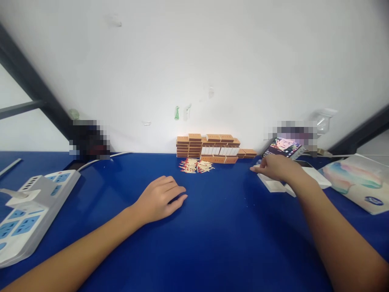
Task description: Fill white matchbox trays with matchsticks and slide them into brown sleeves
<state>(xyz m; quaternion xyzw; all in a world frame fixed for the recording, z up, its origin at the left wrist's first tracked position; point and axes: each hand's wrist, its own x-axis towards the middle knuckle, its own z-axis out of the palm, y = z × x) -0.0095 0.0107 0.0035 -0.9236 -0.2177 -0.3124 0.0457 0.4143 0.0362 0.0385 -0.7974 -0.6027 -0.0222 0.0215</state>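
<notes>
My left hand (164, 198) rests on the blue tabletop (200, 243) with nothing in it, its fingers loosely bent and the thumb apart. At the right, my right hand (275, 166) hovers over a white open box (272, 185), its thumb and fingertips pinched together. Whatever they might hold is too small to make out. Two small heaps of red-tipped matches (191, 165) lie ahead, against the front of the stacked matchboxes (188, 148). In the middle of the stack, a row of matchboxes (220, 150) shows white faces.
A phone (282, 147) with a lit screen leans behind my right hand. Farther right lie a tissue pack (355, 178) and a clear jar (323, 121) by the white wall (194, 61). A power strip (51, 202) with a plugged-in cable occupies the left side.
</notes>
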